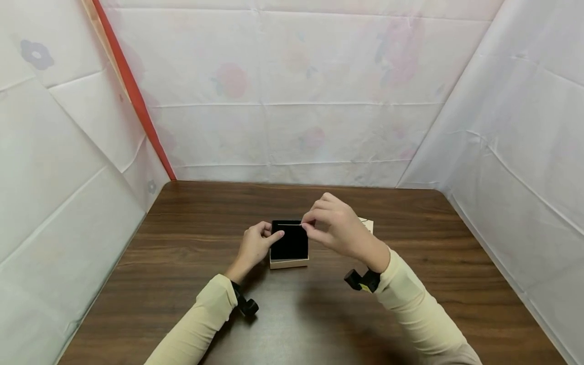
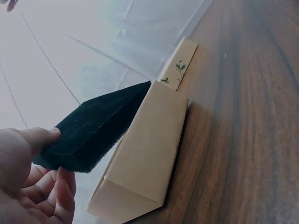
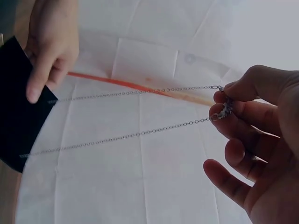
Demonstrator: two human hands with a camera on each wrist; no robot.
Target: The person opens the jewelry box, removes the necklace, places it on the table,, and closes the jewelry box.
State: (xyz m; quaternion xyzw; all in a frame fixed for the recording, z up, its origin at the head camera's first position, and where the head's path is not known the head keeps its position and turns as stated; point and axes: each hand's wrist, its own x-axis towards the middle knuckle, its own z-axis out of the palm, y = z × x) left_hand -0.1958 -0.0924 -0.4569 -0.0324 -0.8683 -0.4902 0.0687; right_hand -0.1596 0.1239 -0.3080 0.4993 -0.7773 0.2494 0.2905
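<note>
My left hand (image 1: 253, 246) pinches a black foam jewellery pad (image 2: 100, 114) between thumb and fingers. The pad is tilted, with one edge lifted out of a small beige cardboard box (image 2: 145, 140); its far edge lies against the box rim. Above it, my right hand (image 1: 339, 225) pinches a silver chain necklace (image 3: 140, 135) at a small sparkling part (image 3: 225, 110), too fine to make out. Two strands run taut from those fingers to the pad, as the right wrist view shows. Where they end at the pad is hard to see.
A beige box lid (image 2: 180, 67) with a green leaf print lies just beyond the box, partly behind my right hand in the head view. The brown wooden table (image 1: 205, 203) is bounded by white printed cloth walls (image 1: 292, 132) at the back and sides.
</note>
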